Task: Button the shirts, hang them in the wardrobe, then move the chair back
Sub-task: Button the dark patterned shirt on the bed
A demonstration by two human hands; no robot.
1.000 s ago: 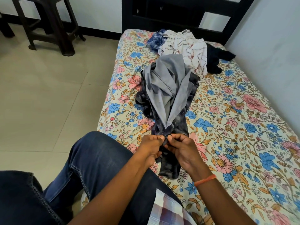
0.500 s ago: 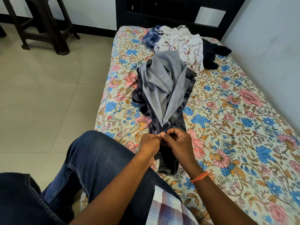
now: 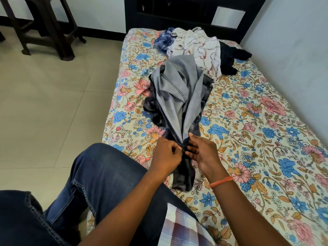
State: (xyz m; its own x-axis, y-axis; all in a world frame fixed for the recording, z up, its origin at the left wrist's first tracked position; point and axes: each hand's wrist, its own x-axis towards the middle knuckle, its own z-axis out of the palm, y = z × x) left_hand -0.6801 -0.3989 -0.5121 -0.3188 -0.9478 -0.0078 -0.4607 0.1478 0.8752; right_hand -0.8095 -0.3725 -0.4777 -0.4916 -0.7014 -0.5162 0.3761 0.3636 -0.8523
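Both hands, left and right, still pinching the shirt placket, now slid higher, so another button's probably next.

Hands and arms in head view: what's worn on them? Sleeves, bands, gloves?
Both forearms are bare, with no sleeve in view and no gloves. The left hand carries nothing at the wrist. The right hand has a thin orange band round its wrist. No rings can be made out.
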